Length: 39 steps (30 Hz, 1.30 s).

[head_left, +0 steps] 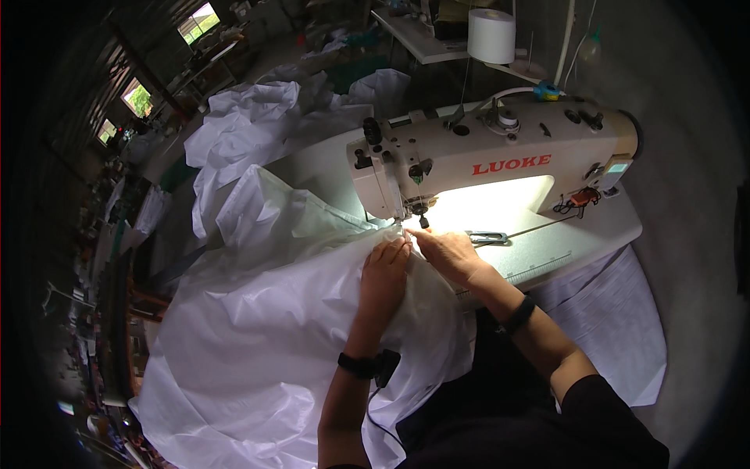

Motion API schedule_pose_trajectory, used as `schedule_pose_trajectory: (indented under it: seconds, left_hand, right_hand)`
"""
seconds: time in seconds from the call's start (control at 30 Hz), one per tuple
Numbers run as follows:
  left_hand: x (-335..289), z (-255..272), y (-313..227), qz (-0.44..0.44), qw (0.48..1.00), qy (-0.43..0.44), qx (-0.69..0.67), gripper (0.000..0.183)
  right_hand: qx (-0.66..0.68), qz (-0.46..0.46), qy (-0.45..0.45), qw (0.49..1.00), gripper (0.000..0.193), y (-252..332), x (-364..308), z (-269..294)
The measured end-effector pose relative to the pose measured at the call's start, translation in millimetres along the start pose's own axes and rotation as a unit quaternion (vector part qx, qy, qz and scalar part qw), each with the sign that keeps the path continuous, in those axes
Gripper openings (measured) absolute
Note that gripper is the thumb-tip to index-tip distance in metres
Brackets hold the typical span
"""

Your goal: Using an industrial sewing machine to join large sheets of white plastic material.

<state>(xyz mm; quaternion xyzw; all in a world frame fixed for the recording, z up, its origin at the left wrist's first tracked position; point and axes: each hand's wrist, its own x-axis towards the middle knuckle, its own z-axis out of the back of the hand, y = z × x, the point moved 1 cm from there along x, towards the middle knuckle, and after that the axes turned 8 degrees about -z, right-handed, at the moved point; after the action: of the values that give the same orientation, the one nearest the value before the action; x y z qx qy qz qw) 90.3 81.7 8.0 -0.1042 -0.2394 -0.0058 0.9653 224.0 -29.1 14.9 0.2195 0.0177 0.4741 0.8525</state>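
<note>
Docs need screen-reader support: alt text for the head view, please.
A person's left hand and right hand meet on white fabric close to the needle area of a pale, brightly lit sewing machine. The fabric spreads across the lower left; a small metal tool lies beside the right hand.

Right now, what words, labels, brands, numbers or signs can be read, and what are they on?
Red letters on the sewing machine: clear to read, not copied here.
Ruler markings on the table: too small to read.
Small screen on the machine: too small to read.
</note>
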Motion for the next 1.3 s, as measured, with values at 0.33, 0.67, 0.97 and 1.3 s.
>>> schedule_pose_trajectory:
  seconds: [0.33,0.67,0.97,1.3]
  left_hand:
    - [-11.0,4.1,22.8,-0.011,1.000,0.017,-0.024,0.037]
    - [4.6,13.4,35.1,-0.084,0.994,0.068,0.022,0.033]
    - [16.2,9.5,64.9,-0.074,0.994,0.078,-0.036,0.035]
    - [-43.9,67.3,-78.9,0.195,0.956,0.039,-0.214,0.022]
  right_hand:
    - [0.019,-0.024,0.006,1.000,0.029,28.4,-21.6,-7.1]
    - [-0.122,-0.028,-0.034,0.992,0.040,40.1,-41.9,-56.0]
    - [-0.141,-0.035,-0.098,0.985,0.035,41.7,-24.1,-62.2]
    - [0.086,0.001,-0.152,0.985,0.016,5.9,-107.0,41.1]
